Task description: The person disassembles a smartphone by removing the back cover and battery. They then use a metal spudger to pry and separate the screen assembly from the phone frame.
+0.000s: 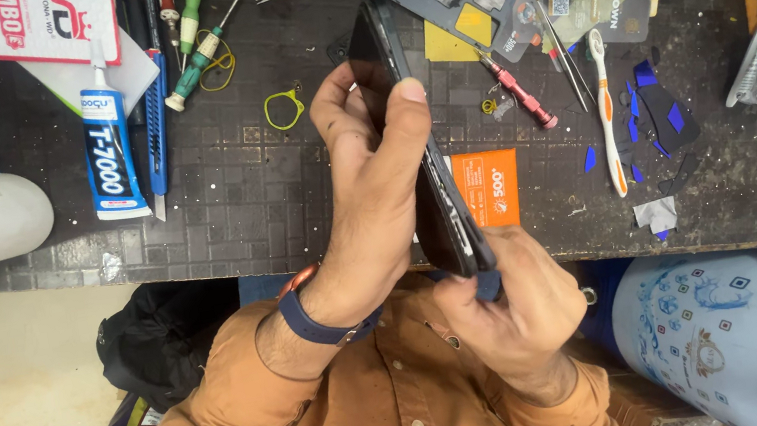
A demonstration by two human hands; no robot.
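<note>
- Dark phone at frame centre, held edge-on above the table, between both your hands.
- Your left hand has its grip clamped round the upper half, thumb on the edge.
- Your right hand pinches the lower end shut.
- It looks thin, stiff, slick and fragile; best held by the side edges.
- Around it: orange card, glue tube upper left, toothbrush right; a cluttered, dusty table.

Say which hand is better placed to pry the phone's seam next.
Likely the right hand: it pinches a small blue piece at the lower end of the phone, while the left hand wraps its upper body, steadying it.
</note>
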